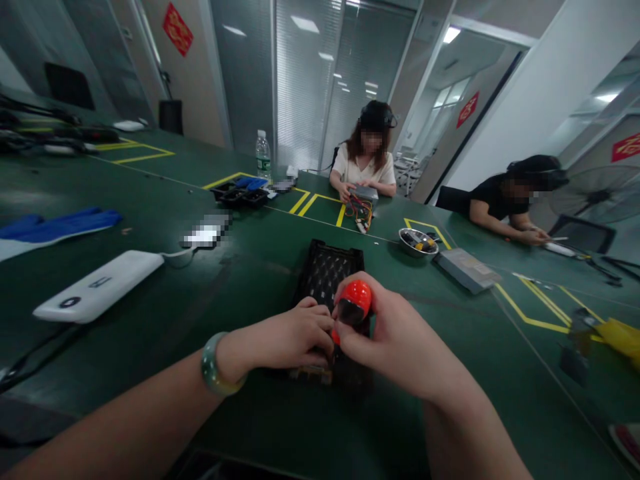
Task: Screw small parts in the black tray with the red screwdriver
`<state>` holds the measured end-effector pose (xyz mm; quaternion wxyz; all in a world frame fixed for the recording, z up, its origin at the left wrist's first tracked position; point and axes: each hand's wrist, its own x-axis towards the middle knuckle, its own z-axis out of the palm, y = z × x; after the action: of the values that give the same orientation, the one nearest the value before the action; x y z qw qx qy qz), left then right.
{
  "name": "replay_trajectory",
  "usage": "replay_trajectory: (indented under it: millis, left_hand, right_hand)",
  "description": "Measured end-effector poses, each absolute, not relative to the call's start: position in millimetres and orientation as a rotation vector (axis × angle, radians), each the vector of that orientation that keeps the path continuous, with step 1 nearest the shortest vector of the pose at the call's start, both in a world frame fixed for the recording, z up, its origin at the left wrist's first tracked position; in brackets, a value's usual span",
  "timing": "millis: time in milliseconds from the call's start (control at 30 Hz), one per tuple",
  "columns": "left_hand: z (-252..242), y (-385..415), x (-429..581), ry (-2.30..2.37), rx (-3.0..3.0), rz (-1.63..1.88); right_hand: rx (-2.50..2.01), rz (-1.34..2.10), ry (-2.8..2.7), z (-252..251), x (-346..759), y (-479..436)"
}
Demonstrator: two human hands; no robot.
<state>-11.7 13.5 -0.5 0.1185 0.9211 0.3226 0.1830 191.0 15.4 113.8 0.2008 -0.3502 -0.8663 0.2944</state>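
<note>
My right hand is wrapped round the red-and-black handle of a screwdriver, held upright above a black case. The screwdriver's tip is hidden by my fingers. The case lies on the green table and has a raised diamond pattern on its far part. My left hand, with a green bangle at the wrist, rests over the case's near left side. Its fingers are curled in close beside the screwdriver, and what they pinch, if anything, is hidden.
A white power bank with a cable and a blue glove lie on the left. Beyond the case are a black tray, a water bottle and a metal bowl of parts. A grey metal box lies right. Two people sit opposite.
</note>
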Motion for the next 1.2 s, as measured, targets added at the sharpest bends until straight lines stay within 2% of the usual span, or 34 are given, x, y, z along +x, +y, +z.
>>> replay_trajectory:
  millis: [233,500,767,1033,1200]
  left_hand:
    - [7,13,-12,0.929,2.658,0.429]
    - [9,14,-12,0.937,2.61,0.429]
    - [6,14,-12,0.961,2.549,0.447]
    - [5,14,-12,0.951,2.555,0.442]
    - [12,12,-11,0.957,2.54,0.423]
  right_hand:
    - [-1.003,0.931,-2.154,85,192,25]
    - [-0.73,1.124,-1.814,36,204,20]
    - [-0.641,1.163,-1.722,27,202,18]
    - [-0.754,1.171,-1.633,20,206,14]
    - [-0.656,1.092,-1.745,17,208,12]
